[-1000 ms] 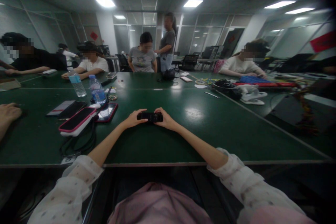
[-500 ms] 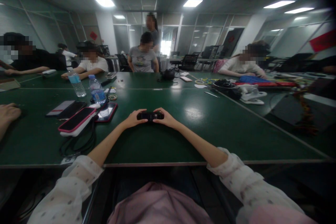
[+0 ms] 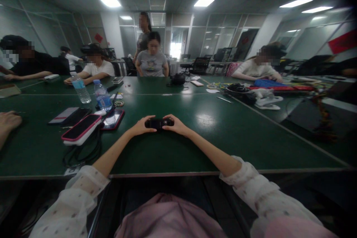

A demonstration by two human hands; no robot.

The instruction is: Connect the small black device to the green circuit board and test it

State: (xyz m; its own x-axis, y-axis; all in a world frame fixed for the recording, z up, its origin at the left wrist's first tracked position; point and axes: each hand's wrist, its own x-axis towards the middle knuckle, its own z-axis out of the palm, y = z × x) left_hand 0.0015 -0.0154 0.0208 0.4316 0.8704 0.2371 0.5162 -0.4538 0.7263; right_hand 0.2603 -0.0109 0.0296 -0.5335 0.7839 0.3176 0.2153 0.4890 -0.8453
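In the head view a small black oblong object (image 3: 159, 124) with a tiny white marking lies sideways between my two hands, low over the green table (image 3: 223, 137). Its exact kind is too dark and small to tell. My left hand (image 3: 140, 126) grips the left end, thumb on the near side and fingers around the far side. The right end is held the same way by my right hand (image 3: 177, 125). Both forearms reach forward across the table edge.
Left of my arm lie a phone in a pink case (image 3: 82, 127), a pink-edged tablet (image 3: 113, 119), dark phones (image 3: 68, 116) and black cables (image 3: 83, 151). Two water bottles (image 3: 80, 88) stand behind. Another person's hand (image 3: 10, 121) rests far left. Cables and a white device (image 3: 267, 101) lie right.
My hands and the black object stay practically in place. Across the room, the standing person has moved left behind the seated person in grey, whose head has turned.
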